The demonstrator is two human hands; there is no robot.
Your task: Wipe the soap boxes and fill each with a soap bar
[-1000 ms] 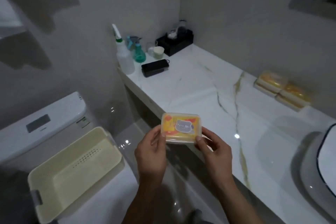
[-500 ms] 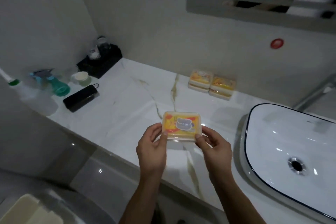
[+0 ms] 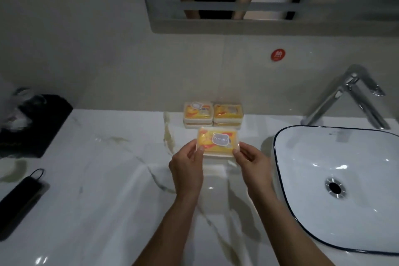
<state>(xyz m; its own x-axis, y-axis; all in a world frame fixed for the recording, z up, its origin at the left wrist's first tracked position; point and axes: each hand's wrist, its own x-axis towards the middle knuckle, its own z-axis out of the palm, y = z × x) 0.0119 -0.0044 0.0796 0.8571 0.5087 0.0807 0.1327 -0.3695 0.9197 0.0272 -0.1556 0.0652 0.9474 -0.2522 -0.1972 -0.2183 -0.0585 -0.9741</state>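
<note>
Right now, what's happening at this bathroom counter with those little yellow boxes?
A person holds one closed yellow soap box over the marble counter, the left hand and the right hand each pinching one end. Just behind it, more soap boxes sit in two short stacks against the wall. A white basin with a chrome tap is to the right. No wiping cloth is in view.
</note>
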